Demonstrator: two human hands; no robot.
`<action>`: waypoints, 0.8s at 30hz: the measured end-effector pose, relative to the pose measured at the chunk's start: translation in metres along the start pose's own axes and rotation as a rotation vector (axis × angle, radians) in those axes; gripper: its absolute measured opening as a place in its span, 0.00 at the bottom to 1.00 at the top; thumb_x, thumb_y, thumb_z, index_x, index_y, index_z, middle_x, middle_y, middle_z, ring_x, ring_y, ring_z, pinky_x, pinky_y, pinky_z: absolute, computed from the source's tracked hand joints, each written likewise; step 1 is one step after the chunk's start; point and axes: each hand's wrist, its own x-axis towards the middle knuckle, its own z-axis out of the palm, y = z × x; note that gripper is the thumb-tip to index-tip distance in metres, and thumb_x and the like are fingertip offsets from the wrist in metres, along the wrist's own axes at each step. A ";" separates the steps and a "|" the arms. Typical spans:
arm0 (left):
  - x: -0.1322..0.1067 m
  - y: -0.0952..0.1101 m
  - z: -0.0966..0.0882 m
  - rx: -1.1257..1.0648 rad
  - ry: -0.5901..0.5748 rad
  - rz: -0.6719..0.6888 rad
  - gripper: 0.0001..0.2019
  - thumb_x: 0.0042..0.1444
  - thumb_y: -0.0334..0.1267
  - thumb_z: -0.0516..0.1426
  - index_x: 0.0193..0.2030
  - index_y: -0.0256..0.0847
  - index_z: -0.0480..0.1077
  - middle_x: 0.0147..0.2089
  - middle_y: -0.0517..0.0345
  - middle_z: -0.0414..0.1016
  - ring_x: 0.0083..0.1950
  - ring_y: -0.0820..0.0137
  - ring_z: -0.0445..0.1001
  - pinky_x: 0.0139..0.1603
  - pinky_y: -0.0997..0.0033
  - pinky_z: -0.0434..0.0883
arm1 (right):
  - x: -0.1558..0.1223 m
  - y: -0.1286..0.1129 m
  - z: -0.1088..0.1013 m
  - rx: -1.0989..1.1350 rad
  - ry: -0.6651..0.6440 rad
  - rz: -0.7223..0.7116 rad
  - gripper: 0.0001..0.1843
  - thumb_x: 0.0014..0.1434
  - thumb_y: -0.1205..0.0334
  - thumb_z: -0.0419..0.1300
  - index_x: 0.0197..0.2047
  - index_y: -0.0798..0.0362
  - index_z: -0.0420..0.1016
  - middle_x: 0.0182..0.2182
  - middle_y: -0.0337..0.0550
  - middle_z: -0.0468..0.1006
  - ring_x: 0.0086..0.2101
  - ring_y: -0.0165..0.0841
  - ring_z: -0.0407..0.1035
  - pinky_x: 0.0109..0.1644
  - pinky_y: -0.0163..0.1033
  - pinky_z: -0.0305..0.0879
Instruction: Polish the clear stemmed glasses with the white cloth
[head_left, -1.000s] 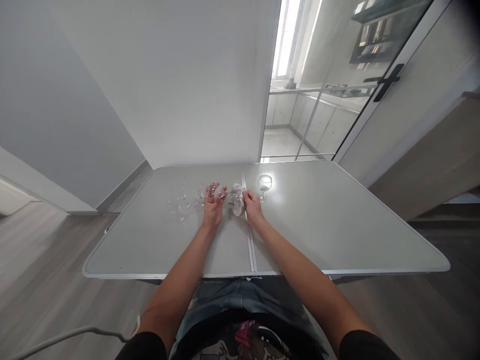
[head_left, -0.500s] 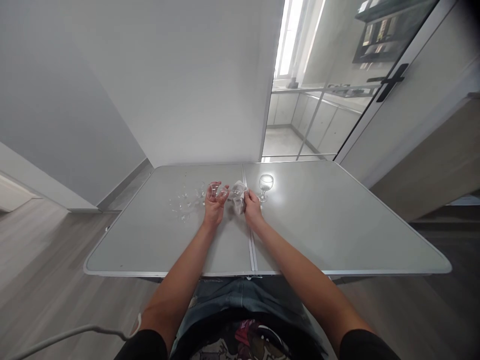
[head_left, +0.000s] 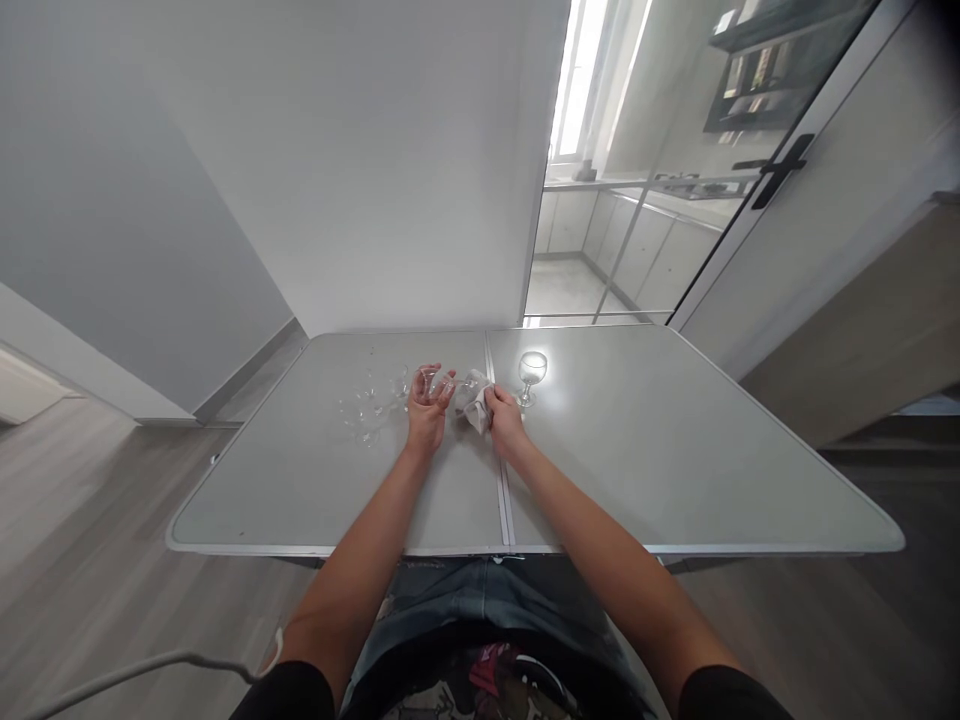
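Note:
My left hand (head_left: 427, 412) is wrapped round the bowl of a clear stemmed glass (head_left: 441, 383), which lies sideways with its foot toward the right. My right hand (head_left: 505, 415) pinches a pale crumpled cloth (head_left: 477, 408) against the foot end of that glass. Part of the foot is hidden by the cloth. Just beyond my right hand, a second stemmed glass (head_left: 532, 370) stands upright. Left of my left hand, several clear glasses (head_left: 367, 410) sit close together on the table; their outlines are faint and hard to separate.
A grey folding table (head_left: 645, 470) with a pale metal rim and a centre seam lies under my hands. Behind it rises a white wall (head_left: 375, 180). At the back right is a glazed door with a black handle (head_left: 784, 170). A pale cable (head_left: 187, 658) runs at lower left.
My right hand and the cloth have shifted slightly toward me and to the left at the glass's foot. My left hand keeps its hold, nearly unmoved.

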 end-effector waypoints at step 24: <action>-0.003 -0.003 -0.001 0.030 -0.061 -0.031 0.35 0.36 0.42 0.77 0.53 0.51 0.73 0.63 0.54 0.68 0.61 0.54 0.76 0.63 0.57 0.73 | 0.004 0.001 -0.003 0.046 0.038 -0.080 0.20 0.51 0.42 0.67 0.31 0.50 0.71 0.27 0.36 0.72 0.28 0.27 0.65 0.30 0.32 0.64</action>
